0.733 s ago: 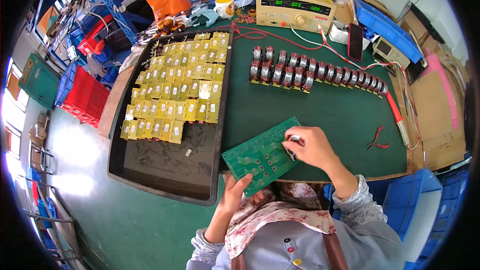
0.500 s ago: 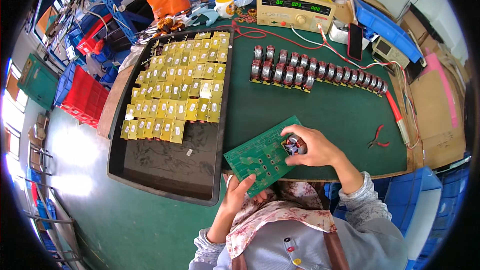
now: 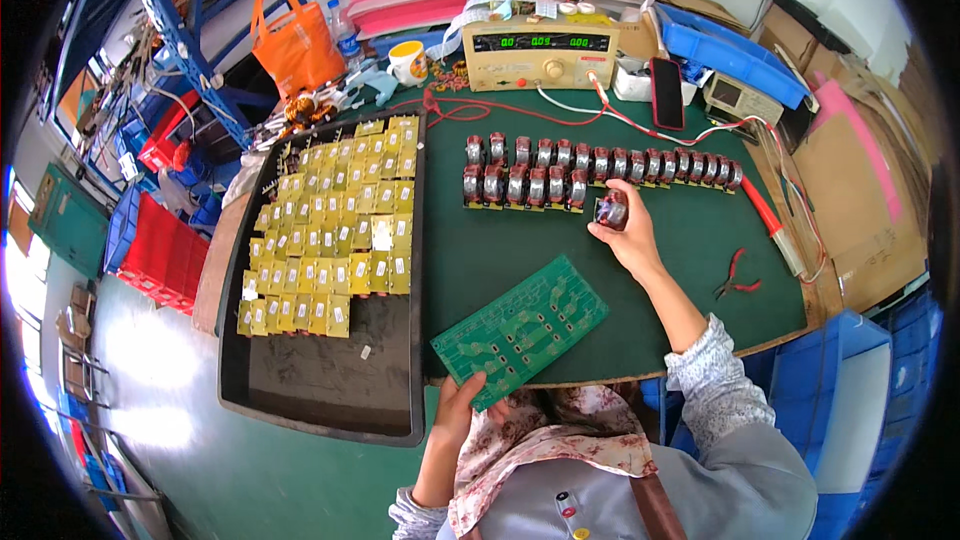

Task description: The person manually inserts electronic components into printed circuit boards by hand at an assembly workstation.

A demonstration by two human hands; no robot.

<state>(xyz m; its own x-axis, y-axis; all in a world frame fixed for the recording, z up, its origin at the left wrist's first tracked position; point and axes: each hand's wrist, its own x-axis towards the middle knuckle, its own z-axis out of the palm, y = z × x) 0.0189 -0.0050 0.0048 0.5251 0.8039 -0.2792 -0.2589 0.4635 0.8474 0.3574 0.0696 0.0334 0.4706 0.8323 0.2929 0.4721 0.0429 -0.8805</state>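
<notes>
Relative to the earlier view, I see the right hand (image 3: 632, 240) apart from the green circuit board (image 3: 525, 332), nearer the coil rows (image 3: 540, 186). The black tray (image 3: 330, 390) holds yellow plates (image 3: 345, 202). The wound coil (image 3: 610, 210) sits gripped between right thumb and fingers; the left hand (image 3: 457, 410) pinches the board's near-left edge.

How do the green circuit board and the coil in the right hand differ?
The circuit board is flat, green and rectangular; the coil is chunky, reddish-brown and grey. The circuit board is larger than the coil. The left hand grips the circuit board, the right hand the coil. Both are handheld.
</notes>
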